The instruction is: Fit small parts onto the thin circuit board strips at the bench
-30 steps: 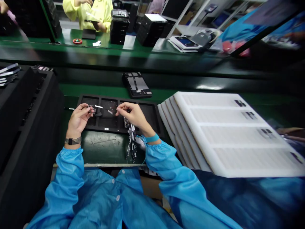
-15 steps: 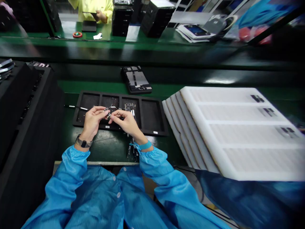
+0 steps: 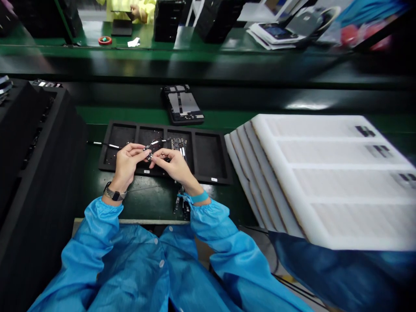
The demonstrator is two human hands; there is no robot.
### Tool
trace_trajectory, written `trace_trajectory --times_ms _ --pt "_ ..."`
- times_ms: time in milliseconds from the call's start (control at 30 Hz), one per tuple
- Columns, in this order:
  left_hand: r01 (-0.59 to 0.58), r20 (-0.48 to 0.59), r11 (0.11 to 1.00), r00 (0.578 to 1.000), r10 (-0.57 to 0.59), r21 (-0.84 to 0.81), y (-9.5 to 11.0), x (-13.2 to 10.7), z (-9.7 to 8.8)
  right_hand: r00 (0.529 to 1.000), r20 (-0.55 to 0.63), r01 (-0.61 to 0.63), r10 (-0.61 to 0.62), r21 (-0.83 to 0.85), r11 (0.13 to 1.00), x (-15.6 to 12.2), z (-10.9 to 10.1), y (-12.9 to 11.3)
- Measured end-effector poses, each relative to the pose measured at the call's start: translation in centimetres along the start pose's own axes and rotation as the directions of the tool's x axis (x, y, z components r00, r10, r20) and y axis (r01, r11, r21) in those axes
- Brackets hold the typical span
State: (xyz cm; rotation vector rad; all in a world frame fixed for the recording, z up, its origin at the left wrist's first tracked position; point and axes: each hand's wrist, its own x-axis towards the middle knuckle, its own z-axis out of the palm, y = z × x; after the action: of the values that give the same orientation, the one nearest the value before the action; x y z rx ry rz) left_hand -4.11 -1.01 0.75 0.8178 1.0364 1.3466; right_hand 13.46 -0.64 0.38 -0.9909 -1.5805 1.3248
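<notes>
My left hand (image 3: pixel 128 162) pinches a small dark electronic part (image 3: pixel 149 156) with pale metal spots, over the front of a black compartment tray (image 3: pixel 212 179). My right hand (image 3: pixel 172 164) meets it from the other side, thumb and forefinger closed at the part's edge. A black cable with white labels (image 3: pixel 112 146) runs leftward from near my left hand. Small circuit boards (image 3: pixel 178 145) lie in the tray's third compartment, and tiny loose bits are scattered in the left ones. Dark strip-like parts (image 3: pixel 182 203) lie on the table below my right wrist.
Stacked white foam trays (image 3: pixel 325 182) stand at the right. Tall black foam trays (image 3: pixel 65 130) rise at the left. A device assembly (image 3: pixel 182 105) lies behind the compartment tray. Across the green shelf (image 3: pixel 182 65), a person in yellow (image 3: pixel 146 13) is partly visible.
The view has shifted slightly, so the white trays appear further right. My hands keep nearly the same pose around the small part.
</notes>
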Motion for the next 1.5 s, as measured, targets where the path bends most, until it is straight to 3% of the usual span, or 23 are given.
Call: trace_trajectory --times_ms 167,433,833,1267,1400,1500 --pt "-0.048 -0.019 0.995 0.999 0.050 0.086 0.0 -0.1 0.0 0.999 0.051 -0.016 0.016 -0.009 1.000 0.1 -0.4 0.1" --pt "-0.129 -0.090 0.980 0.986 0.143 0.149 -0.5 -0.4 0.3 0.997 -0.011 -0.076 0.076 0.001 0.997 -0.1 0.3 0.3" --pt "0.000 -0.013 0.999 1.000 0.001 0.044 -0.9 0.1 -0.2 1.000 -0.024 0.004 -0.003 0.037 0.999 -0.3 0.0 0.7" --pt "-0.002 -0.026 1.000 1.000 0.002 0.025 -1.3 0.2 -0.1 1.000 -0.026 0.015 -0.015 0.003 1.000 0.0 0.3 0.9" --pt "-0.118 -0.078 0.991 0.989 0.122 0.059 0.5 -0.3 0.2 0.995 -0.098 0.029 -0.034 -0.045 0.999 -0.2 -0.8 0.2" --pt "-0.311 -0.153 0.930 0.927 0.342 0.198 3.1 0.5 0.4 0.978 -0.207 0.018 -0.029 -0.058 0.998 -0.4 -3.9 0.1"
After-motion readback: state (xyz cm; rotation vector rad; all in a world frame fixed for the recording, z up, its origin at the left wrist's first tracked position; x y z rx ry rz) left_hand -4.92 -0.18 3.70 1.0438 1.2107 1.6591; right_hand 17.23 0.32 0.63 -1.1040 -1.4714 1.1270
